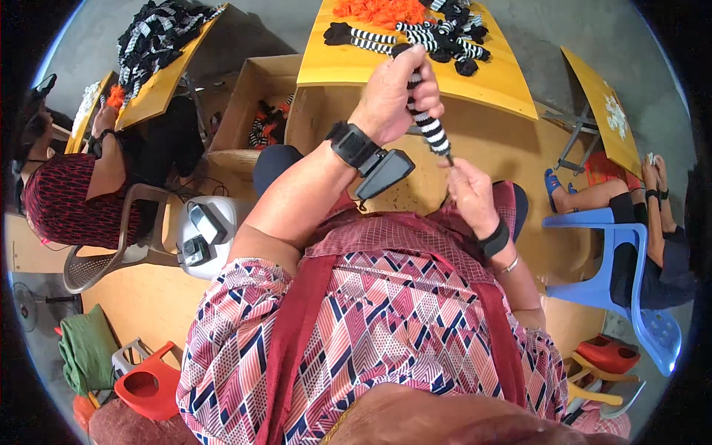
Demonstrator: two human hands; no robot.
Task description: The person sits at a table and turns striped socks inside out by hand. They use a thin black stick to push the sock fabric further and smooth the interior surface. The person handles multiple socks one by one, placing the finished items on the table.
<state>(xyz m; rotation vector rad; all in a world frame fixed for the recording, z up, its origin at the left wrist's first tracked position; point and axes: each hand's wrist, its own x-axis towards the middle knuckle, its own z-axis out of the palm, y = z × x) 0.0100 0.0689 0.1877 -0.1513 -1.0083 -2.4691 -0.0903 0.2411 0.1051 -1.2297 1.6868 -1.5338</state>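
Observation:
My left hand (386, 100) is wrapped around the upper part of a black-and-white striped knitted tube (432, 132), which slants down to the right. Below it, my right hand (473, 194) pinches a thin dark rod (449, 159) at the tube's lower end; most of the rod is hidden, and how far it goes into the tube does not show. Just beyond my left hand, more striped knitted tubes with black ends (445, 44) lie on the yellow table (489, 85). An orange fluffy pile (378, 10) sits at its far side.
Under the table's left side stands an open cardboard box (230, 119) with striped and orange pieces inside. A grey-white stool (236, 211) at my left carries small devices. One person (74, 193) works at a table on the left, another (645, 237) sits right near a blue chair (593, 252).

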